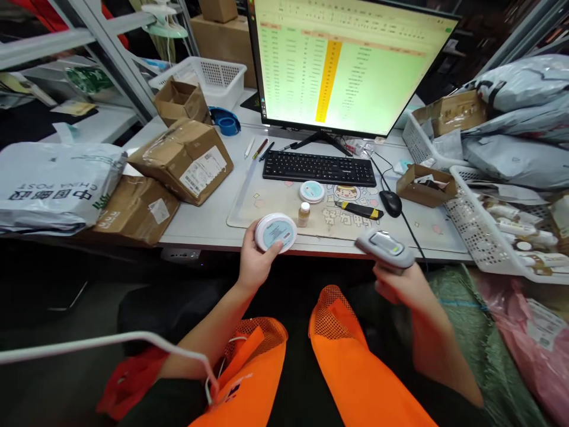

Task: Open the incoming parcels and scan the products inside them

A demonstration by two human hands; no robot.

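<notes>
My left hand [256, 259] grips a round white jar [276, 232] near the desk's front edge, its pale blue label facing up and my thumb on the lid. My right hand [402, 284] is wrapped around the handle of a grey barcode scanner [386, 248], whose head points left toward the jar. Just right of the jar stands a small bottle [303, 215] with a white cap. Behind that bottle, a second white jar [312, 191] with a blue label lies on the printed desk mat [262, 204]. A black and yellow box cutter [359, 210] rests to its right.
A keyboard [319, 168] and monitor [351, 65] stand behind, with a mouse [390, 203] to the right. Cardboard boxes [182, 159] and a grey mailing bag [57, 184] pile up at left. White baskets [478, 228] with bottles and parcels line the right side.
</notes>
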